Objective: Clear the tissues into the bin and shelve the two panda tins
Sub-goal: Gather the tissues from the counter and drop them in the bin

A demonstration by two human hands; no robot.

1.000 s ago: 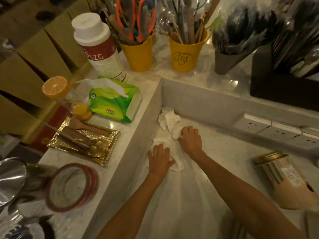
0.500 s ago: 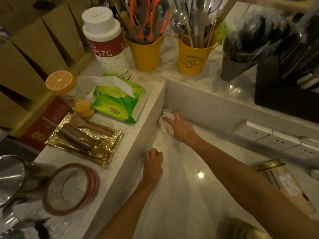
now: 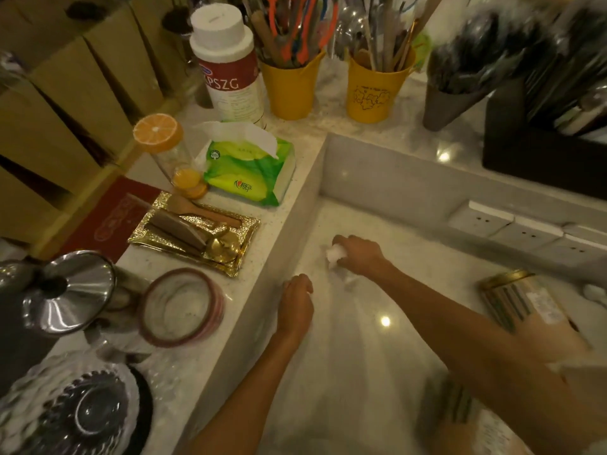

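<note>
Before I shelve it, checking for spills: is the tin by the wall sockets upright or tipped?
Tipped. The tin lies on its side on the counter, gold lid pointing toward the sockets.

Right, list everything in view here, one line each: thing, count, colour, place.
tissue wad: one, white, in right hand
tins: two, striped with gold lids, lower counter right, lying down
tissue pack: one, green, raised ledge
yellow cups: two, back ledge, holding utensils
white bottle: one, red label, back left
gold tray: one, ledge, holding spoons
kettle lid: one, steel, near left
sockets: several, white, right wall
left hand: fisted, on counter; contents hidden
right hand: closed on tissue wad
</note>
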